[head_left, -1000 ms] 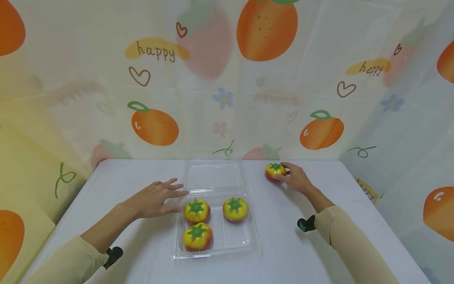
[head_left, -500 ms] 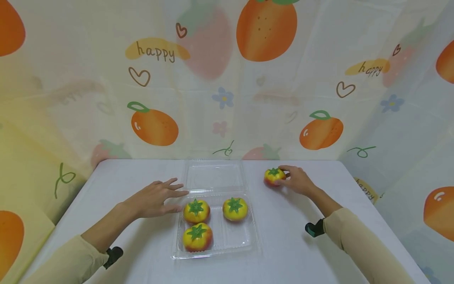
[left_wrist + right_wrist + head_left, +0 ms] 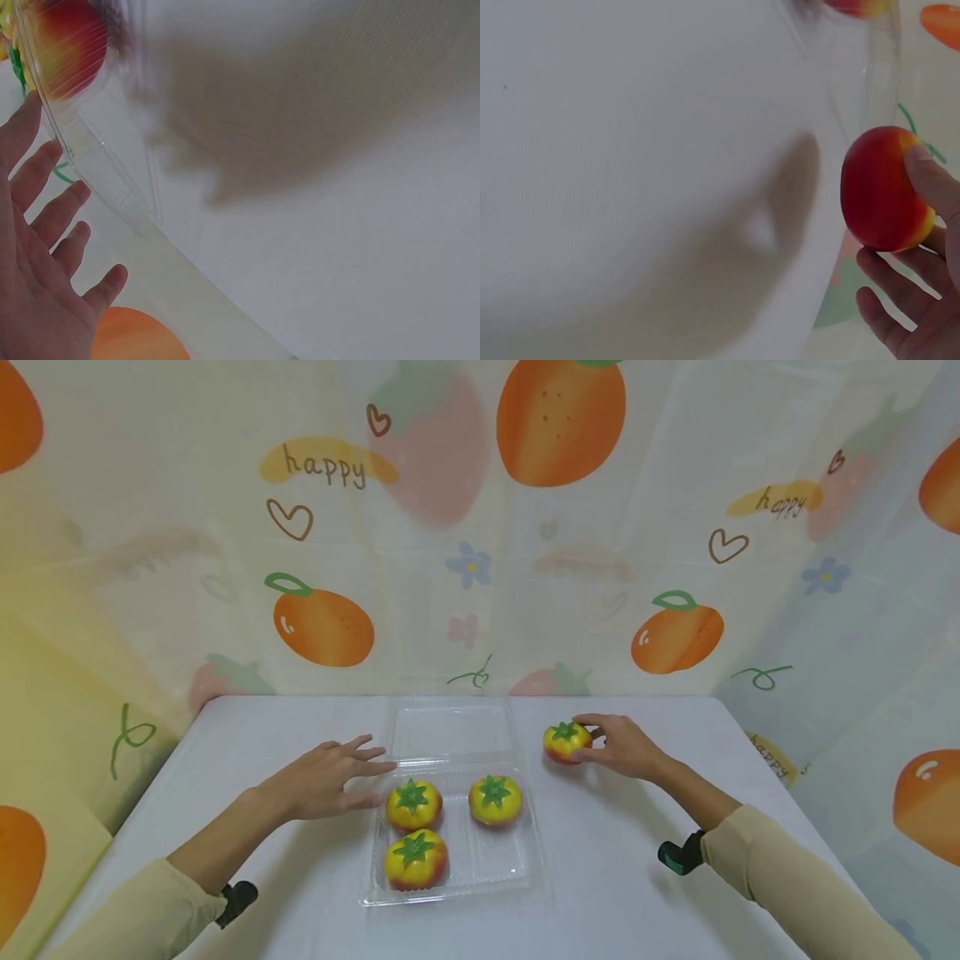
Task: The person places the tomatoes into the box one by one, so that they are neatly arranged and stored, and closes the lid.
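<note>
Yellow-and-red fruit (image 3: 567, 743) is pinched in the grip of the right hand (image 3: 628, 748), thumb on its near side and fingers behind, to the right of the clear container (image 3: 501, 862). Whether its base touches the worktop (image 3: 600, 885) is hard to tell from the head view. In the right wrist view (its red side toward the camera) the hand is cut off by the frame. The left hand (image 3: 326, 783), fingers spread and loose, is by the container's left edge; contact is unclear. Ribbed plastic partly blurs a similar fruit (image 3: 71, 49) there.
</note>
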Demonstrator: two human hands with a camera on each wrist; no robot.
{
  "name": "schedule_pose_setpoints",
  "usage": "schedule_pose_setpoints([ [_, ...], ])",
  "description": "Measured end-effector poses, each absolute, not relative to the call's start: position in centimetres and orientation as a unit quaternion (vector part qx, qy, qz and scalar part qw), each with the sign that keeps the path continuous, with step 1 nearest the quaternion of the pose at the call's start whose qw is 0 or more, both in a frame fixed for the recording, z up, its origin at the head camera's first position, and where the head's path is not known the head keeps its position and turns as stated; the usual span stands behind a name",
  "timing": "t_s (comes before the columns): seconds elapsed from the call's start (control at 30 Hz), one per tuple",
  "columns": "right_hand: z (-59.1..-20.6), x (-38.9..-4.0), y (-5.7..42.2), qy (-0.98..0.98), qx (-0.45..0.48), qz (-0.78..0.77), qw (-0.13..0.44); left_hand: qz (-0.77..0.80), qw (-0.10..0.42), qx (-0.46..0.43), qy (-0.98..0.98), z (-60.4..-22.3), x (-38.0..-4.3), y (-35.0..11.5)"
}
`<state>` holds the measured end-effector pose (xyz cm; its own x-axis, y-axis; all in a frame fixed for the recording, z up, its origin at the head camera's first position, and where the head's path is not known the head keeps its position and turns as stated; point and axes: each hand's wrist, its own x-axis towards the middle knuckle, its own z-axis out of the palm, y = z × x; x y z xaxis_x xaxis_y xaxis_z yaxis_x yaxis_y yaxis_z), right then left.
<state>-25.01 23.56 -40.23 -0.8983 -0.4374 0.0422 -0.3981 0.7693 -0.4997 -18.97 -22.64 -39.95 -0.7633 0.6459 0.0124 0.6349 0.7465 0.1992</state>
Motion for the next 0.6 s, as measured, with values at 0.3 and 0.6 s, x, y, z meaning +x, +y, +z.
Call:
schedule_pose_setpoints([
  [0.3, -38.6, -23.8, 22.3, 0.925, -0.252, -0.283, 0.028, 0.094, 0.03, 0.344, 0.934, -39.8, -19.0, -22.6],
  [0.6, -37.0, -21.7, 20.7, 0.903, -0.308, -0.297, 0.043, 0.093, 0.034, 0.34, 0.935, -39.6, -18.8, -22.5],
])
